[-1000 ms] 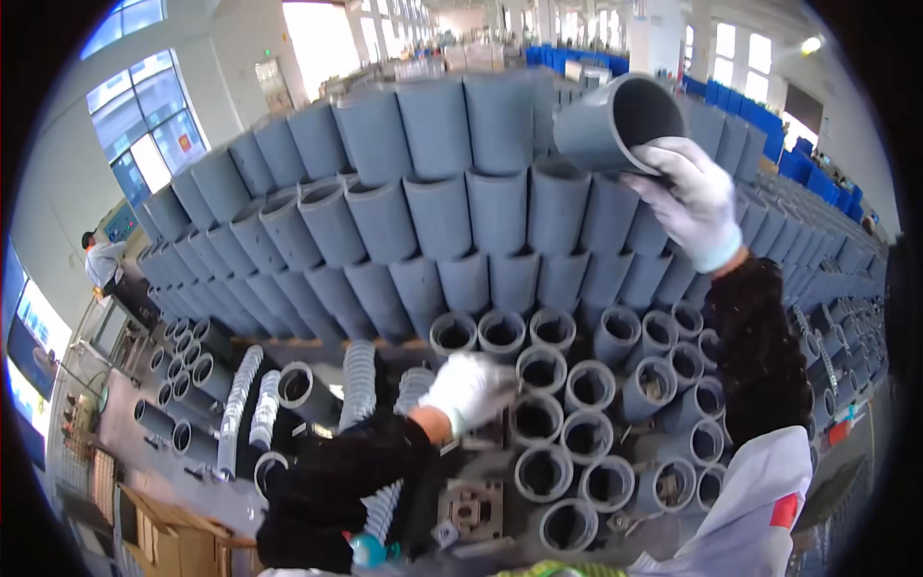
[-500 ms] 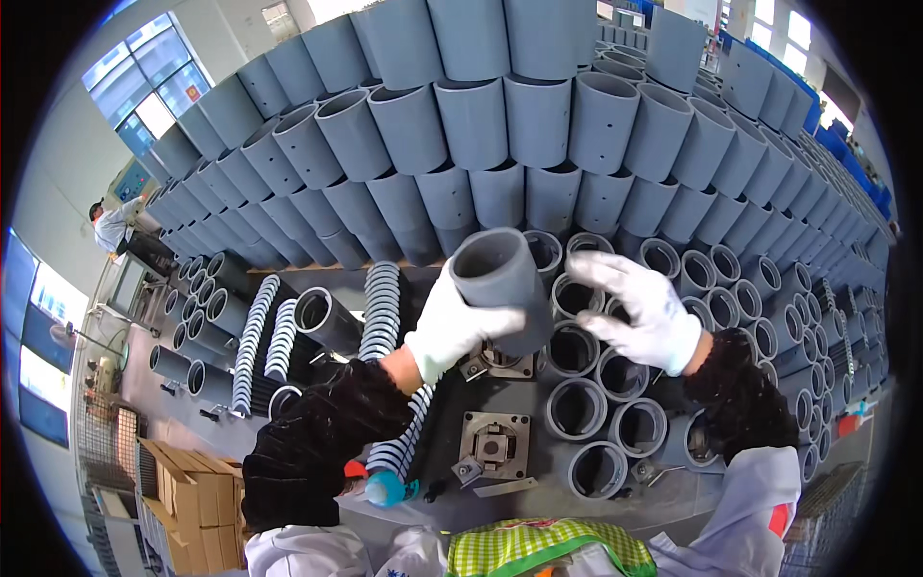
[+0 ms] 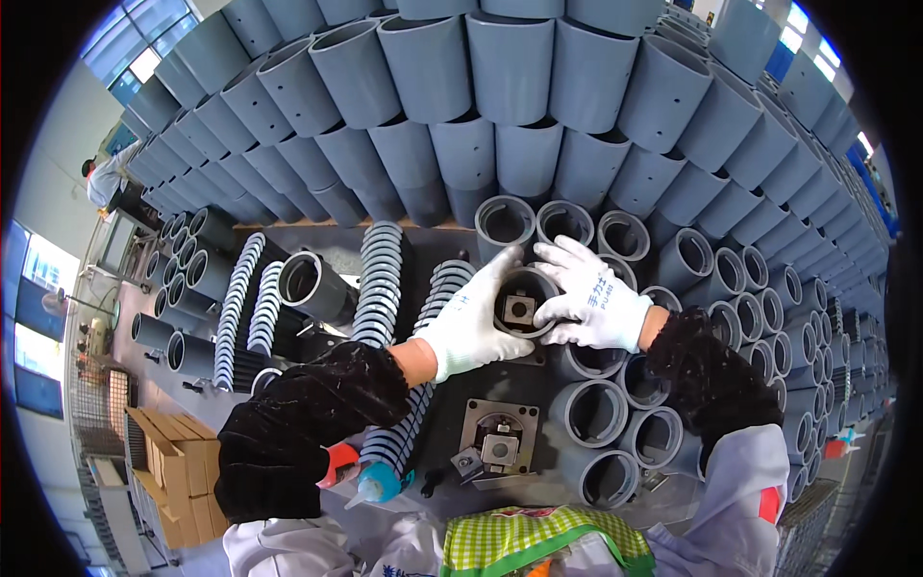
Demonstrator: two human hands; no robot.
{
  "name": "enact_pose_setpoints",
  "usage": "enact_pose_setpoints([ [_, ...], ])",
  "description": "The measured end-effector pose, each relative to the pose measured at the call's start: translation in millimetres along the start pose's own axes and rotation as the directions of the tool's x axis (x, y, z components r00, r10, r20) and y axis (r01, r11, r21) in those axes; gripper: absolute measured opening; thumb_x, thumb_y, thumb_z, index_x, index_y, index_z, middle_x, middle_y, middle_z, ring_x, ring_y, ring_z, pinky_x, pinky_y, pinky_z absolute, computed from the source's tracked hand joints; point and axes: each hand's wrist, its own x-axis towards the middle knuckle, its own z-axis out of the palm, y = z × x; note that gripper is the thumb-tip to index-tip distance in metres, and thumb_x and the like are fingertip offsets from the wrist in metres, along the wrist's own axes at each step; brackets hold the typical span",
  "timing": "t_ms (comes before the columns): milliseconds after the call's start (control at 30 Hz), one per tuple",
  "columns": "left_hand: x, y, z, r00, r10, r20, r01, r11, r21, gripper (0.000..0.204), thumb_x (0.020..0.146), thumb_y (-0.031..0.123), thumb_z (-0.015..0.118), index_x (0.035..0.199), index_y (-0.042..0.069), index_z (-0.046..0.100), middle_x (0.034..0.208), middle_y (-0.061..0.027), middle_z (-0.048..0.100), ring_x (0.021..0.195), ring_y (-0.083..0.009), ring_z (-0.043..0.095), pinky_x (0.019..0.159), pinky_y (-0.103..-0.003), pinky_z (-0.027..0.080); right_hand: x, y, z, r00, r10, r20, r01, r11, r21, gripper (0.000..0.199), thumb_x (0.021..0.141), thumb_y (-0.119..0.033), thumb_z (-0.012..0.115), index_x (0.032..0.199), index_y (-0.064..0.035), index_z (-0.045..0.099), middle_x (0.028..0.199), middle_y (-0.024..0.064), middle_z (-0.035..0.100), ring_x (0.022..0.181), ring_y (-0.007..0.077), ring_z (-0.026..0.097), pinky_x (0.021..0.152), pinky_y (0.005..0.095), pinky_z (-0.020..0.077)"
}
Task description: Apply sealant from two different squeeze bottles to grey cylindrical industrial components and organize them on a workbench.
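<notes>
Between my gloved hands stands a grey tube [image 3: 527,280], set over a square metal fixture that shows through its open top. My left hand [image 3: 471,322] wraps the tube's left side, thumb toward the near rim. My right hand [image 3: 598,298] lies against its right side with fingers curved round the far and right rim. Nearer to me on the bench sits a second metal fixture [image 3: 500,423], with a small metal block [image 3: 468,464] beside it. Open grey tubes [image 3: 593,413] stand just right of both fixtures.
Tall stacked rows of larger grey tubes [image 3: 510,72] wall off the far side. Ribbed grey ring stacks [image 3: 381,288] and a tilted tube [image 3: 312,284] lie to the left. A blue bottle [image 3: 382,484], cardboard boxes [image 3: 183,471] and a distant person [image 3: 108,183] are also in view.
The raised grey tube has come down over the far fixture and now stands upright. My right hand, apart from it earlier, now touches its side. My view has tilted downward.
</notes>
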Motion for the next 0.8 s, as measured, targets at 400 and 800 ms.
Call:
enact_pose_setpoints([
  [400,12,-9,-6,0.991,0.100,0.091,-0.125,0.934,0.334,0.097,0.062,0.019,0.080,0.142,-0.001,0.030,0.136,-0.0217,0.044,0.130,-0.0329,0.042,0.109,-0.036,0.035,-7,-27,11,0.973,0.221,-0.071,-0.224,0.974,-0.031,0.040,0.070,-0.032,0.077,0.097,-0.0074,0.062,0.131,0.0229,0.048,0.127,0.0437,0.040,0.109,0.0517,0.0292],
  [800,-5,-7,-7,0.995,-0.006,0.099,-0.030,0.935,0.354,0.100,0.066,0.029,0.083,0.143,-0.003,0.027,0.137,-0.0216,0.042,0.130,-0.0317,0.042,0.110,-0.036,0.035,19,97,-310,0.664,0.093,-0.742,-0.696,0.439,-0.568,0.061,0.086,-0.034,0.058,0.137,-0.0064,0.043,0.138,0.0190,0.047,0.131,0.0337,0.039,0.109,0.0433,0.0295],
])
